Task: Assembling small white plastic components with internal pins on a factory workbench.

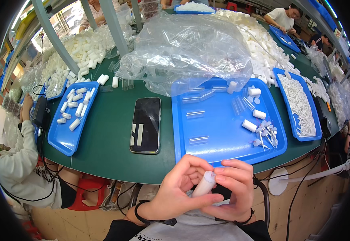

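A white cylinder [204,185] with a translucent disc at its upper end is tilted between my hands, just in front of the big blue tray [219,150]. My left hand [179,186] is closed around it, the thumb along its lower part. The fingertips of my right hand [236,186] press at the disc end; any small part pinched there is too small to make out. Inside the big tray lie clear tubes [199,140], white cylinders [249,125] and a cluster of small stemmed discs [268,134].
A phone [146,125] lies left of the big tray. A left blue tray [64,140] holds white cylinders; a right one [318,134] holds thin white sticks. A plastic bag [183,48] covers the big tray's far edge. Co-workers sit around the green table [110,160].
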{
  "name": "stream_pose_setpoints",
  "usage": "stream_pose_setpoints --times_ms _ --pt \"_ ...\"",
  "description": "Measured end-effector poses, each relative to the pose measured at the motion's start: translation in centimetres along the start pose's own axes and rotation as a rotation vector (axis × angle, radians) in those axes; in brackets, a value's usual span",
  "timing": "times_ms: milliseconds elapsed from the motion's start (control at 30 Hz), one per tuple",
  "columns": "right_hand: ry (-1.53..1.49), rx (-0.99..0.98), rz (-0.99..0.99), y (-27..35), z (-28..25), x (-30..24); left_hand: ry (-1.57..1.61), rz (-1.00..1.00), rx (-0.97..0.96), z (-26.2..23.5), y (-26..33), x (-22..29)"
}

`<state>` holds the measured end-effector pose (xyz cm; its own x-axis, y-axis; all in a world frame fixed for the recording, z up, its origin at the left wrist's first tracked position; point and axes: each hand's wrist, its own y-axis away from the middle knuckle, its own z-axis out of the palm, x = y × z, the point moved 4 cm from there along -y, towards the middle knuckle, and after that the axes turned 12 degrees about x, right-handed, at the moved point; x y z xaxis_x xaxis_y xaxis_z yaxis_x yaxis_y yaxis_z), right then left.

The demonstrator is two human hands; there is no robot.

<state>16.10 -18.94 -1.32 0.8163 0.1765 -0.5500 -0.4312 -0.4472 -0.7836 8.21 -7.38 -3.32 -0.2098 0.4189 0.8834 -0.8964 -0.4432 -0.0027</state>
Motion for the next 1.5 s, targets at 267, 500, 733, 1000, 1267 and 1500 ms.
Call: stream_pose_setpoints --times_ms 267,500,733,1000,1267,1500 --pt "-0.128 0.138 0.026 0.3 -0.4 0.3 0.176 0.064 -0.162 0.7 0.4 0.9" --pt "-0.141 0.084 -0.007 0.0 -0.2 0.0 0.168 0.133 -0.184 0.3 0.4 0.7" --pt "-0.077 0.046 -0.069 -0.1 -0.3 0.0 0.145 0.168 -0.147 0.2 0.4 0.5" --pt "-0.085 0.103 -0.103 0.2 -0.2 0.3 0.143 0.206 -0.2 0.4 0.3 0.5" --pt "-0.152 0.12 -0.03 0.9 -0.8 0.8 0.2 0.058 -0.274 0.8 0.3 0.5" --pt "-0.163 0.116 -0.016 0.7 -0.5 0.5 0.168 0.149 -0.253 0.5 -0.1 0.5"
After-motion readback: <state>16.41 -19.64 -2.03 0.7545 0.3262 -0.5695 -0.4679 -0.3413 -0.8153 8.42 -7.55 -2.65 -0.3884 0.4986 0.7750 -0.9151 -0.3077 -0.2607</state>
